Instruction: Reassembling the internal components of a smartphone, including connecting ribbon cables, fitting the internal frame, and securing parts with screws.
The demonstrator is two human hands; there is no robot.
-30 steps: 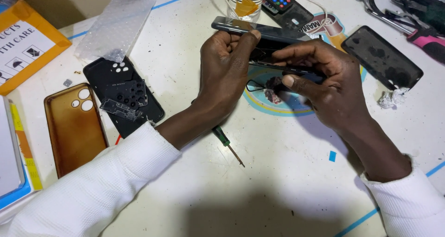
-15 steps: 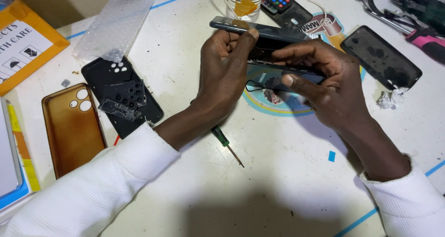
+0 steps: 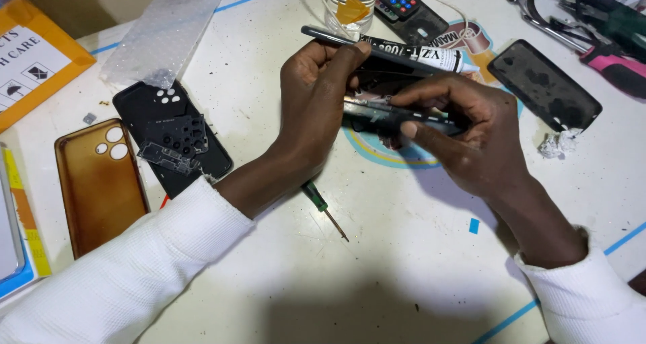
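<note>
My left hand [image 3: 316, 108] grips a black-and-white glue tube [image 3: 431, 56] under the thumb, and the tube lies level across the top of the fingers. Just below it my right hand [image 3: 471, 142] pinches a dark phone body [image 3: 380, 114], which is turned edge-on between both hands. My left fingers also curl around the phone's left end. Both hands hover over a round blue-and-yellow sticker [image 3: 383, 152] on the white table [image 3: 404, 263]. The phone's face is hidden by my fingers.
A green screwdriver [image 3: 323, 209] lies under my left wrist. To the left are a brown phone case [image 3: 97, 182], a black back cover with a loose bracket [image 3: 171, 139] and a bubble-wrap bag [image 3: 158, 38]. A dark phone panel [image 3: 545, 85], tissue [image 3: 558, 142], remote [image 3: 407, 4] and pink-handled tool [image 3: 616, 68] lie right.
The hands stay in nearly the same place. The glue tube has shifted a little to the right, so its white printed end now shows past my right fingers.
</note>
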